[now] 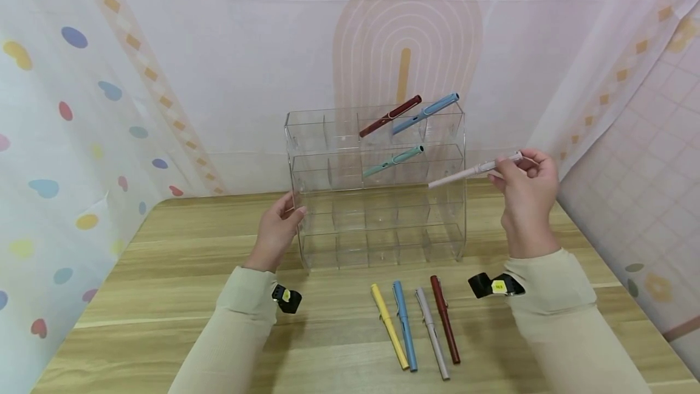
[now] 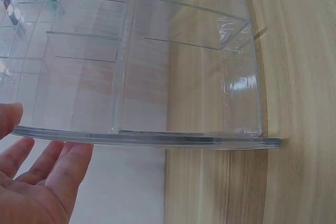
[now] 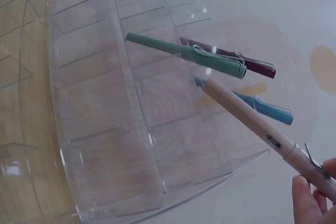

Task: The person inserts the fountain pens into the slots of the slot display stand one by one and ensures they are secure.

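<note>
A clear acrylic tiered rack (image 1: 383,217) with divided compartments stands upright on the table. My left hand (image 1: 276,227) holds its left side panel, the thumb on the inner side and the fingers outside, as the left wrist view shows. My right hand (image 1: 527,190) pinches a pale pink pen (image 1: 465,175) by its clip end, the other end slanting down toward the rack's right side. A dark red pen (image 1: 391,116) and a blue pen (image 1: 426,113) lean in the top tier. One tier below leans a green pen (image 3: 184,53).
In front of the rack, a yellow pen (image 1: 389,327), another blue pen (image 1: 404,326), a greyish pen (image 1: 432,333) and another dark red pen (image 1: 445,320) lie side by side on the wooden table (image 1: 180,260). A patterned curtain (image 1: 246,78) hangs close behind.
</note>
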The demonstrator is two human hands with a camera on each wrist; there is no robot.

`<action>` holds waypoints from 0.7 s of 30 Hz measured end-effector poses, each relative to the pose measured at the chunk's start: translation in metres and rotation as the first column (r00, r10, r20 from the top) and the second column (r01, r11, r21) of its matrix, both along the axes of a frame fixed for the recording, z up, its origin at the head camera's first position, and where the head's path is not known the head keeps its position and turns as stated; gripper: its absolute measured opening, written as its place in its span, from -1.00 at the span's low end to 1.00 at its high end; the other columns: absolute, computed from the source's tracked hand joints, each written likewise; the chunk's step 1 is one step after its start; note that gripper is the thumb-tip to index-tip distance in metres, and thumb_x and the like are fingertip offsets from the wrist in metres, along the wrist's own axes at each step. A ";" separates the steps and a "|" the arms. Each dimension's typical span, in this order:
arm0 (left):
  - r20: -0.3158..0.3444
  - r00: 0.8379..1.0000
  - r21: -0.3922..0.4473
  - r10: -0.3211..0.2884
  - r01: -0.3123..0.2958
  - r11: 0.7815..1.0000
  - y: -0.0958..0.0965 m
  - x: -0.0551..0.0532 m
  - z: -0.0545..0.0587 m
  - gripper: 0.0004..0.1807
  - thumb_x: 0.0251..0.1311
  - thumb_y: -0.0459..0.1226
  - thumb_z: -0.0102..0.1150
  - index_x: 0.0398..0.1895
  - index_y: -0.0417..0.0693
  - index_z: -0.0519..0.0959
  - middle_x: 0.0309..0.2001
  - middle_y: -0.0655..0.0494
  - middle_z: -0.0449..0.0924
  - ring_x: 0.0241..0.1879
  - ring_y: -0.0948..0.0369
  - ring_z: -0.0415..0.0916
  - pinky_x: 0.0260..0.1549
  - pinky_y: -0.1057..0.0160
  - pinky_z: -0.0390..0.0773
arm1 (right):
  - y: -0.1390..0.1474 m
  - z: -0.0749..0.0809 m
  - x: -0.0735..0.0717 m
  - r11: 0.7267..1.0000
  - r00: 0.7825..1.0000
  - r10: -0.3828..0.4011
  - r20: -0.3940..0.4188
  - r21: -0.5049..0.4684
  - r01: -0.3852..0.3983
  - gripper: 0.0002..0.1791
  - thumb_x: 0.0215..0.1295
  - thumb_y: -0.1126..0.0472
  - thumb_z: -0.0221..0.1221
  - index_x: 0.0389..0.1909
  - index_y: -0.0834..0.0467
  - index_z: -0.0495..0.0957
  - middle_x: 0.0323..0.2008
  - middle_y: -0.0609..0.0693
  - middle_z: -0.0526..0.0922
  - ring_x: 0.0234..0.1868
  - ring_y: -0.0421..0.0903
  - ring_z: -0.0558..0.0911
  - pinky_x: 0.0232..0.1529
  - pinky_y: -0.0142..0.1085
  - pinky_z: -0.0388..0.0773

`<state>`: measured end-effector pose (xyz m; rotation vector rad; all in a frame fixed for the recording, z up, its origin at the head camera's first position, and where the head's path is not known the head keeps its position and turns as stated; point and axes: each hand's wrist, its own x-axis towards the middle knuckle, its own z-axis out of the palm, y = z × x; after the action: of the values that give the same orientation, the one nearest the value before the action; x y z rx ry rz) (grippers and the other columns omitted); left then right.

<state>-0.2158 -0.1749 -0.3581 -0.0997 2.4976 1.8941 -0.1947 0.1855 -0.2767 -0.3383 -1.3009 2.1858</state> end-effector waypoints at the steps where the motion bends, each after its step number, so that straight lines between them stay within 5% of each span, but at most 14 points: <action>1: 0.003 1.000 -0.001 0.000 0.000 1.000 0.000 0.000 0.000 -0.42 0.44 -0.29 -0.04 0.48 -0.08 0.14 0.37 -0.12 0.26 0.32 -0.02 0.26 0.20 -0.01 0.40 | -0.002 0.001 -0.002 1.000 1.000 -0.011 -0.013 0.002 0.011 -0.64 0.11 0.57 0.21 -0.22 0.13 0.34 -0.30 0.04 0.35 -0.47 -0.21 0.53 -0.50 -0.47 0.59; 11: 0.006 1.000 -0.004 -0.005 0.005 1.000 0.000 0.000 -0.001 -0.40 0.45 -0.27 -0.06 0.50 -0.08 0.09 0.40 -0.15 0.21 0.35 -0.02 0.22 0.20 -0.02 0.39 | -0.016 0.010 -0.019 0.997 0.994 -0.075 -0.083 0.020 0.077 -0.65 0.15 0.52 0.21 -0.18 0.14 0.33 -0.25 0.04 0.36 -0.38 -0.17 0.55 -0.38 -0.43 0.63; 21: 0.005 1.000 0.006 -0.017 0.017 1.000 0.001 0.001 0.000 -0.39 0.45 -0.27 -0.07 0.50 -0.09 0.07 0.39 -0.13 0.23 0.34 -0.01 0.23 0.20 -0.05 0.39 | -0.035 0.009 -0.036 0.995 0.995 -0.076 -0.058 0.061 0.079 -0.67 0.18 0.51 0.20 -0.23 0.08 0.33 -0.28 -0.01 0.39 -0.39 -0.19 0.54 -0.39 -0.46 0.60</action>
<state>-0.2145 -0.1735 -0.3579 -0.0828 2.4814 1.8931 -0.2308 0.1510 -0.2674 -0.2964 -1.3021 2.0703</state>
